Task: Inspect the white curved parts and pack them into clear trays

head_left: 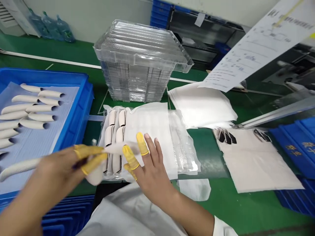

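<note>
My left hand [59, 170], with yellow finger cots on its fingertips, is closed on a cream-coloured curved piece [94, 177], partly hidden behind the fingers and blurred. A pale elongated piece [118, 148] extends from those fingertips towards my right hand [154, 173]. My right hand is open, its fingers spread over a white sheet [150, 118], yellow cots on some of them. Under both hands lies a clear plastic tray [184, 154]. Cream pieces [121, 118] stand in rows in its left part, and the sheet covers the middle.
At left, a blue bin [83, 108] holds several cream curved pieces [46, 117] with dark open ends. Behind the tray rises a stack of clear trays [137, 68]. White sheets [204, 105] lie to the right, below a hanging paper [256, 46]. Dark pieces [227, 136] rest on a pale pad [258, 164].
</note>
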Available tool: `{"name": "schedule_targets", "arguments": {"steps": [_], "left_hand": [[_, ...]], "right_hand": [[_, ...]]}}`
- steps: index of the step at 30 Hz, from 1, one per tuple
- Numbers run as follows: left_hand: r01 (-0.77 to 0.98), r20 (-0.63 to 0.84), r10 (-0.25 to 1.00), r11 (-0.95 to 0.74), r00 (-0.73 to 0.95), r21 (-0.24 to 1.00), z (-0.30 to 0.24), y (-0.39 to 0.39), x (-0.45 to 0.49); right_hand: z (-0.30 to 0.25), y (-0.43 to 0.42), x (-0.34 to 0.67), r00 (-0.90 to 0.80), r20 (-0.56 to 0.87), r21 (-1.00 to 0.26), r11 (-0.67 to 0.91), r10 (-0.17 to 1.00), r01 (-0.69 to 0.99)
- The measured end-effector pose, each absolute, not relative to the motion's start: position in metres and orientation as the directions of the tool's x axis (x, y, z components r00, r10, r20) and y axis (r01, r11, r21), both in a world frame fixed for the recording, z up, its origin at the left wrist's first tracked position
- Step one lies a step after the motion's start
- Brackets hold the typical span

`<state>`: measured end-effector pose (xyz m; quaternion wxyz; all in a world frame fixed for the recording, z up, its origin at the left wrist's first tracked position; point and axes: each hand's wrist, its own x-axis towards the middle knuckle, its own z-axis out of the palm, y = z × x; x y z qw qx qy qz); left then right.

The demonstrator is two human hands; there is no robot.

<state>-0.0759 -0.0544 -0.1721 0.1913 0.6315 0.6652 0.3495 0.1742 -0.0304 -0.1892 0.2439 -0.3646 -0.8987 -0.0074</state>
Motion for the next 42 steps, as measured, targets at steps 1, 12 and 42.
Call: {"name": "schedule_targets", "arguments": {"steps": [1,12,42], "left_hand": [[0.657,0.211,0.977,-0.149,-0.016,0.740,-0.173,-0.051,-0.059],[0.294,0.137,0.990,-0.141,0.032,0.946,-0.192,-0.038,-0.007],[0.277,0.064,0.989,-0.025,-0.135,0.960,-0.192,-0.014,0.020]], "right_hand": [[-0.191,-0.030,0.179,-0.641,0.411,-0.149,0.741,0.649,0.654],[-0.211,-0.028,0.219,-0.362,-0.279,-0.960,-0.248,0.889,0.131],[-0.204,-0.050,0.193,-0.510,-0.286,-0.850,-0.460,0.811,-0.255]]}}
